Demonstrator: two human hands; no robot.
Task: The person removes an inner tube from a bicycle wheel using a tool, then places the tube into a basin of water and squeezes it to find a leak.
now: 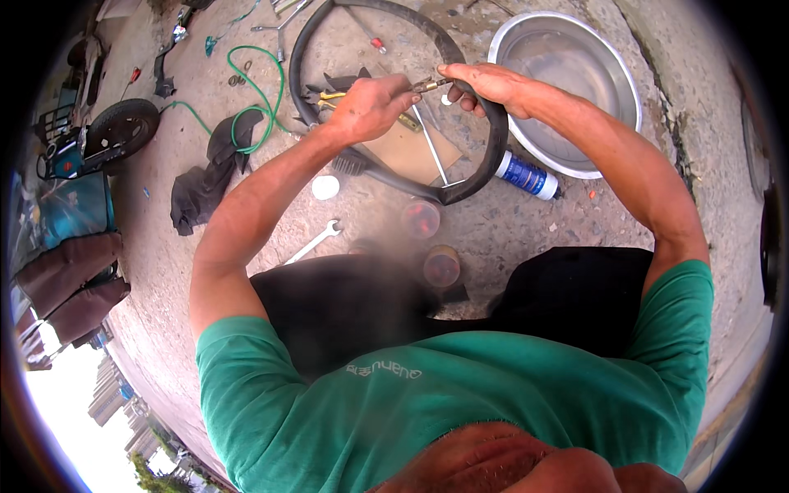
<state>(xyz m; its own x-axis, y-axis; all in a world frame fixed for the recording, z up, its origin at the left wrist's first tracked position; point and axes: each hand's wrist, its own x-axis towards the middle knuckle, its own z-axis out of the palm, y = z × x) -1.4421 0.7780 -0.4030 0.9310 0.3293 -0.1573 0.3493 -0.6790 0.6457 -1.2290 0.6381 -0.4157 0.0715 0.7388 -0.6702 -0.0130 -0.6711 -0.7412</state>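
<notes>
A black inner tube point(374, 168) forms a large loop over the ground in front of me. My right hand point(489, 85) grips the tube's right side, its fingers curled around the rubber. From that hand a brass-coloured valve stem point(436, 85) points toward my left hand point(374, 107). The left hand is closed on what look like pliers point(330, 97), with yellow handles behind the fist and metal jaws at the stem. My fingers hide the middle of the tool. Below my hands, inside the loop, lie brown cardboard point(386, 148) and a thin metal rod point(431, 146).
A metal basin point(567, 90) holding some liquid stands at right, beside a blue-and-white bottle point(528, 177). A wrench point(315, 241), round containers point(441, 267), dark cloth point(197, 197) and a green hose point(267, 111) lie around. A wheeled vehicle point(119, 131) is at left.
</notes>
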